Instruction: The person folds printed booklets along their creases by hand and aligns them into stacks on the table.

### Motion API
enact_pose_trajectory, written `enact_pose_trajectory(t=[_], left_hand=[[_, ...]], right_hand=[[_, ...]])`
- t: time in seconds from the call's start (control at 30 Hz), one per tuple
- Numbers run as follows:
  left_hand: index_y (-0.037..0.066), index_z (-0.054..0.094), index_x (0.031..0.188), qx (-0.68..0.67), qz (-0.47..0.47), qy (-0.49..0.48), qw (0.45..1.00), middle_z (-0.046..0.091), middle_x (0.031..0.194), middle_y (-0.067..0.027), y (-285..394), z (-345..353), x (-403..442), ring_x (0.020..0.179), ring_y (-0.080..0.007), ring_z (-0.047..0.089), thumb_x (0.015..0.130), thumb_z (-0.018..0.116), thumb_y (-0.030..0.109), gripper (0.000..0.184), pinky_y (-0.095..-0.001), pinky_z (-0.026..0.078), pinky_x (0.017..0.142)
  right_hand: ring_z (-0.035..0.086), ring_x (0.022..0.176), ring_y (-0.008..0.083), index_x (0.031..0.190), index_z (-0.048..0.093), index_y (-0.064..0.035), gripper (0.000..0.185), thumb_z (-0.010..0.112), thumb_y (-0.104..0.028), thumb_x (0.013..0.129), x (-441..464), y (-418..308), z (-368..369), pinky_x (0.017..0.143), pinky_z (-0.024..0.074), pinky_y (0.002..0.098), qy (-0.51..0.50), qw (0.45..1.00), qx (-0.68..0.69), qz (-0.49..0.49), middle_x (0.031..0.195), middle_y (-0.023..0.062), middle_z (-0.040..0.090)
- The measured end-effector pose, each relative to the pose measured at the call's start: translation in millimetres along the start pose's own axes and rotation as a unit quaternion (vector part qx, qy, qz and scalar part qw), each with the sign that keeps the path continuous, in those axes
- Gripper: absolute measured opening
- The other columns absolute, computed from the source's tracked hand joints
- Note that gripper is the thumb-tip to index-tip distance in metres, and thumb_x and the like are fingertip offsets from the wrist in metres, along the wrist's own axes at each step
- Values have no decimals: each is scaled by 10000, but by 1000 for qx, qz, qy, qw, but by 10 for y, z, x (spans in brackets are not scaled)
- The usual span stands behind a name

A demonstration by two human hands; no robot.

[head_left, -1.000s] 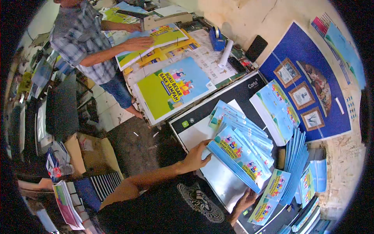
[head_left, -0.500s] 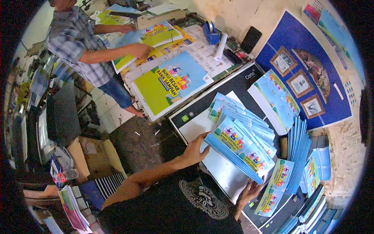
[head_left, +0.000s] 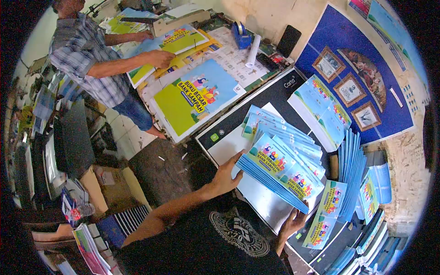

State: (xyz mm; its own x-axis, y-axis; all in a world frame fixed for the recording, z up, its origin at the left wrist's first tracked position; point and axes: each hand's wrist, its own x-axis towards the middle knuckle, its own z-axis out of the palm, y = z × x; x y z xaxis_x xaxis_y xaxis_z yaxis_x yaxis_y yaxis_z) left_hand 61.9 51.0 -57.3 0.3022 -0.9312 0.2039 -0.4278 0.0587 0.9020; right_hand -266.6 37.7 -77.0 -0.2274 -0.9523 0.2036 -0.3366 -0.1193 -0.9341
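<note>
A stack of blue booklets (head_left: 284,169) with "Buku Tabungan Bank Sampah" covers lies between my two hands. My left hand (head_left: 226,174) grips the stack's left end, thumb and fingers at its edge. At the lower right corner, my right hand (head_left: 293,222) holds the other end, its fingertips against the edge. Beneath and behind this stack, more booklets (head_left: 293,137) lie fanned out on a white sheet. To the right of my right hand is a strip of booklet covers (head_left: 326,215).
Across the worktable a person in a checked shirt (head_left: 87,55) handles printed covers. A large "Buku Besar" sheet (head_left: 197,98) lies nearer. Further booklets (head_left: 352,169) stand at the right, beside a blue board (head_left: 316,46). An open carton (head_left: 112,183) sits at lower left.
The view has shifted slightly. Both my hands stay on the stack, with my right fingers now higher around its corner. The other person's near hand has drawn back from the printed cover's middle.
</note>
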Motion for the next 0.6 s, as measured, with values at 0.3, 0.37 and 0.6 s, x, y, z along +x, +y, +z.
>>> enact_pose_trajectory(t=[0.3,0.37,0.6], left_hand=[[-24,336,1518,-18,-18,-18,1000,496,1450,-270,26,129,-40,1337,-396,512,862,655,41,732,-427,417,1121],[-23,342,1514,-14,-16,-17,1000,493,1452,-263,-49,202,-10,1344,-394,503,853,661,33,737,-426,411,1126],[-8,360,1492,-29,16,31,999,485,1438,-235,-212,411,-50,1339,-384,491,812,703,39,763,-425,401,1125]], right_hand=[[498,1355,324,1439,462,89,613,651,-273,983,15,149,-142,1149,359,442,5,1000,-14,-18,1474,226,511],[517,1337,324,1440,454,91,552,607,-191,992,-7,140,-149,1140,374,434,-8,998,-49,-39,1464,228,518],[489,1360,334,1447,421,98,562,589,-236,1027,-106,432,-108,1155,351,445,12,999,-28,-37,1468,240,501]])
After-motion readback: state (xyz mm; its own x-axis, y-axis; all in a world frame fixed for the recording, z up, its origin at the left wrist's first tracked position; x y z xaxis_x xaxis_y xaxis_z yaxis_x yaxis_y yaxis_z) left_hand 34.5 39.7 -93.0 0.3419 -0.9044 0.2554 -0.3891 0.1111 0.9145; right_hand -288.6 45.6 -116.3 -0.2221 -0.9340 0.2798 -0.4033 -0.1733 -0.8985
